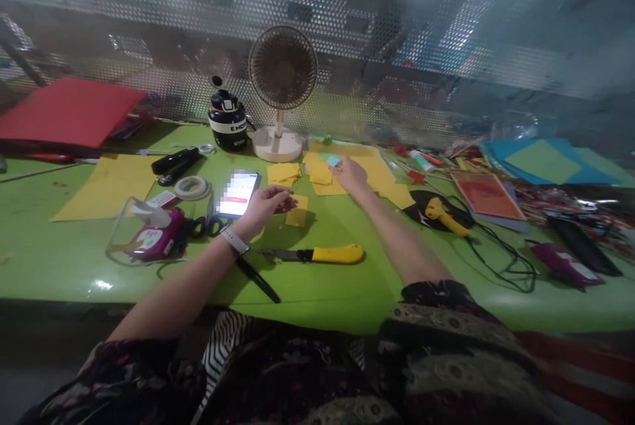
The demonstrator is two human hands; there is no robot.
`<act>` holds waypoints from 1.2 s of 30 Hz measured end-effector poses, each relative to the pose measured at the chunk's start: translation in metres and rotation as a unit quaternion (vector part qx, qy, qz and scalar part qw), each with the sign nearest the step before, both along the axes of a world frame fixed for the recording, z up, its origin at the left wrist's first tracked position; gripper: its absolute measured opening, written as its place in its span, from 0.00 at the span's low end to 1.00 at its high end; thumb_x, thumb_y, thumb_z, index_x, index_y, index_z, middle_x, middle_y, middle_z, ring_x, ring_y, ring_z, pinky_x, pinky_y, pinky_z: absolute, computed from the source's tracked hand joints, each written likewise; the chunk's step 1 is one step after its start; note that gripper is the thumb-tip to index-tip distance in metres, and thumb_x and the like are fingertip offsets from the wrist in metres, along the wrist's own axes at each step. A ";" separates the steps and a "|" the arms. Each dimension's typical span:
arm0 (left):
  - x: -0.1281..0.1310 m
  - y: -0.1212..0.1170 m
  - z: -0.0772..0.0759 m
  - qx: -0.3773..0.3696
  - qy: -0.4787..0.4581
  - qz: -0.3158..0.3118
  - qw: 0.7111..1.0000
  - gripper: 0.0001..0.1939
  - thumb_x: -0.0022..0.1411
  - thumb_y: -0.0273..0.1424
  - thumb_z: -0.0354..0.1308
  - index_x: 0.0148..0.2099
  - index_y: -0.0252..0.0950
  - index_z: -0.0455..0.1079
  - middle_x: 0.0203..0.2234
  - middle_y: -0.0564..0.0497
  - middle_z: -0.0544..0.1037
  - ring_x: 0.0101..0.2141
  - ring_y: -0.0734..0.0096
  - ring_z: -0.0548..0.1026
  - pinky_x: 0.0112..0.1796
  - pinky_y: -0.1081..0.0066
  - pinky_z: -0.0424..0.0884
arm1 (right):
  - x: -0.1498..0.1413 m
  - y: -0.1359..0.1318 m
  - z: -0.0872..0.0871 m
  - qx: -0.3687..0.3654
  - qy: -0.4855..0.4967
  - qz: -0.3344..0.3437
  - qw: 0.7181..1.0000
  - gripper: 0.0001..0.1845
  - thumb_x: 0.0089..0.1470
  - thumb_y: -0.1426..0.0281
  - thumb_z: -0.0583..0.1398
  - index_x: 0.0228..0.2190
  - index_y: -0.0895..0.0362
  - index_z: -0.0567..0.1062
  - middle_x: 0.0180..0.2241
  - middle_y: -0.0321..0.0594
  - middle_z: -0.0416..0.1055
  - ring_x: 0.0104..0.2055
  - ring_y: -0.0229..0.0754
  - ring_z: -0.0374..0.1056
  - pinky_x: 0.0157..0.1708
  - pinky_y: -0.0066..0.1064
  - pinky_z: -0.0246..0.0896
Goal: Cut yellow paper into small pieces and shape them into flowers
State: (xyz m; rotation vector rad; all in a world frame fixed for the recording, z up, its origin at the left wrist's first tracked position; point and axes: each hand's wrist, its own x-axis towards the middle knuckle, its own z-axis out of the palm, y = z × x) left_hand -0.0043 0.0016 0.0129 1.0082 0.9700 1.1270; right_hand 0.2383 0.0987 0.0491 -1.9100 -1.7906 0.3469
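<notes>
My right hand (352,177) reaches over the yellow paper, its fingers closed at a small light blue piece of paper (333,160). Beneath it lie a large yellow sheet (374,164) and smaller yellow pieces (317,170). My left hand (265,205), with a watch on the wrist, hovers beside a yellow paper square (299,212). Its thumb and fingers are drawn together; anything between them is too small to make out. Left of that hand lies a lit smartphone (238,195). A stack of yellow paper pieces (282,172) sits between the hands, farther back.
A yellow-handled cutting tool (337,254) and a black pen-like stick (258,279) lie in front. Scissors (206,223), tape (191,188) and a stapler (176,162) are left. A fan (280,75) and bottle (228,122) stand behind. A yellow glue gun (446,217) with cable lies right.
</notes>
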 end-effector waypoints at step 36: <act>0.001 0.005 -0.004 -0.070 -0.068 -0.001 0.995 0.12 0.55 0.34 0.68 0.35 0.32 0.73 0.29 0.49 0.77 0.28 0.74 0.76 0.31 0.73 0.74 | -0.032 -0.105 -0.009 0.175 0.027 0.387 0.905 0.35 0.56 0.79 0.53 0.62 0.44 0.63 0.60 0.44 0.61 0.58 0.50 0.63 0.53 0.48 0.67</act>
